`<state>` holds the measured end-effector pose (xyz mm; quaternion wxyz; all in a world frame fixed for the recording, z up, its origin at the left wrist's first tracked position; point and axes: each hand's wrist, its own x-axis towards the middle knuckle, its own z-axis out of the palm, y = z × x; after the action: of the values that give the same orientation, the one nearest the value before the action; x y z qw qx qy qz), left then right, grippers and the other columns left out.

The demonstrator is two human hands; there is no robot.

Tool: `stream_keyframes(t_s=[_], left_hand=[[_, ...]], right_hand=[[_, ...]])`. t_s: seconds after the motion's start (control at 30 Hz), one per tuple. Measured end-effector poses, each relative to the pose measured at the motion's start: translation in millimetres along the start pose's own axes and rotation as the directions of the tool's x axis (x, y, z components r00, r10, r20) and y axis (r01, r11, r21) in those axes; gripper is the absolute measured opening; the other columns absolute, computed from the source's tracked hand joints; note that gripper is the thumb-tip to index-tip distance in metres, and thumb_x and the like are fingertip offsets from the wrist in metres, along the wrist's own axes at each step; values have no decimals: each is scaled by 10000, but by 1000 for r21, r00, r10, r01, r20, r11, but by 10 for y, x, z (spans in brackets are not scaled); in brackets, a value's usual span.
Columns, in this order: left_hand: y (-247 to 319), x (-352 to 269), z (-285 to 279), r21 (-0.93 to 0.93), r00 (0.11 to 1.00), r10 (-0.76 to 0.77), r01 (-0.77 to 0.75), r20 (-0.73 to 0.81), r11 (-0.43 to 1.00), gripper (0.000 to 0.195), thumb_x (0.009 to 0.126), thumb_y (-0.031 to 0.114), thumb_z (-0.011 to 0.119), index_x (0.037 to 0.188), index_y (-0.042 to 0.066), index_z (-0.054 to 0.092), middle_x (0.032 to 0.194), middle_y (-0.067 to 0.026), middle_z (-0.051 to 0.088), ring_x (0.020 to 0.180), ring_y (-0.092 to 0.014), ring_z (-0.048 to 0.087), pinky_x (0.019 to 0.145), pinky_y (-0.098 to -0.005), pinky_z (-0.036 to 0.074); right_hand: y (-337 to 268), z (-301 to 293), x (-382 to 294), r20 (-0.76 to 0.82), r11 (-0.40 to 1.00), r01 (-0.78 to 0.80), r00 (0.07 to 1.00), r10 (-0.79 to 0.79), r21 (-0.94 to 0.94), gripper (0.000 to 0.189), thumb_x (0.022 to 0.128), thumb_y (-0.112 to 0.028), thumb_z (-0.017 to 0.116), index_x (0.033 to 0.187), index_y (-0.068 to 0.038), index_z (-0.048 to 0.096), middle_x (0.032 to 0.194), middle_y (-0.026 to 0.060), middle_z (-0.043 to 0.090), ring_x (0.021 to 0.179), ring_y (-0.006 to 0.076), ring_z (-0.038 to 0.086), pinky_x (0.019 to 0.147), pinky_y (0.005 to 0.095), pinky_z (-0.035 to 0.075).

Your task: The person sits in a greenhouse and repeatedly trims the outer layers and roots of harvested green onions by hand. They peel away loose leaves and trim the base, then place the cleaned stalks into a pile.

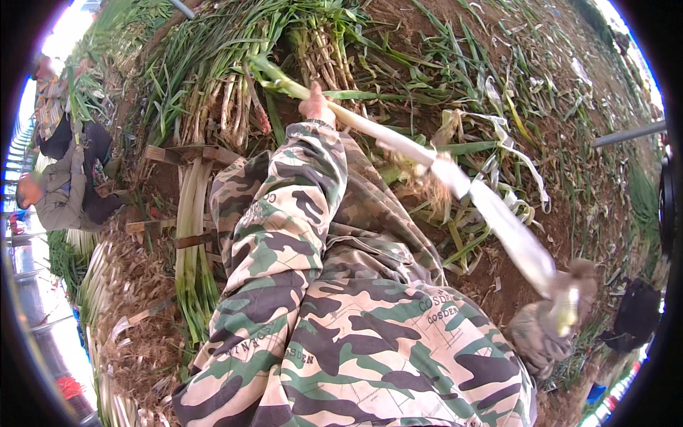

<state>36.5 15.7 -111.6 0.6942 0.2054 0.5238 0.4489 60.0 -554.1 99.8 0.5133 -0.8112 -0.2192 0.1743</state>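
My left hand (318,107) grips a large Welsh onion stalk (373,128) by its shaft, thumb up. Its green end points to the upper left, and its root end (435,187) hangs with soil and fine roots. From near the roots a long, pale strip of outer sheath (504,224) stretches down to my right hand (576,280). That hand is motion-blurred, far out to the right, and closed around the strip's end. Beyond my left hand lie unpeeled onions with dry brown sheaths (320,58) and more onions (229,107) with long green leaves.
Pale onion stalks (192,197) rest on a wooden frame (195,153) left of my knee. Peeled scraps (501,128) litter the soil. Stacked white onions (101,288) line the left side. Another person (64,184) sits at far left. A metal pole (629,133) juts in from the right.
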Motion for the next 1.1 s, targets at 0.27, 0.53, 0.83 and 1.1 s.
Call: stream_keyframes(t_s=[0.27, 0.53, 0.83, 1.1], left_hand=[[27, -73, -69, -18, 976, -157, 161, 150, 987, 362, 849, 373, 689, 870, 71, 491, 649, -56, 509, 565, -207, 500, 579, -392, 453], [139, -450, -35, -178, 790, -145, 306, 596, 935, 455, 772, 595, 646, 774, 186, 447, 580, 35, 421, 503, -150, 420, 515, -329, 367], [243, -520, -2, -183, 787, -81, 240, 612, 953, 475, 788, 571, 649, 910, 136, 502, 727, -8, 532, 695, -177, 551, 696, -324, 464], [147, -430, -12, -210, 780, -140, 329, 609, 921, 509, 754, 619, 636, 868, 152, 470, 640, 2, 486, 599, -150, 472, 618, -315, 398]], right_hand=[[783, -302, 934, -275, 879, -42, 956, -103, -475, 369, 864, -245, 626, 1155, -42, 522, 1014, 134, 628, 828, 209, 617, 718, 319, 533], [3, 2197, 1824, 465, 667, 657, 741, -484, -352, 572, 860, -256, 656, 1354, -120, 403, 1139, 147, 607, 938, 235, 621, 808, 339, 537], [32, 2603, 1644, 410, 724, 428, 886, -218, -540, 505, 883, -368, 597, 1258, -55, 469, 944, 218, 643, 812, 378, 645, 706, 447, 500], [298, 2558, 1634, 331, 869, 372, 906, -264, -325, 262, 896, -201, 561, 1083, -18, 582, 814, 202, 636, 738, 357, 640, 620, 400, 491]])
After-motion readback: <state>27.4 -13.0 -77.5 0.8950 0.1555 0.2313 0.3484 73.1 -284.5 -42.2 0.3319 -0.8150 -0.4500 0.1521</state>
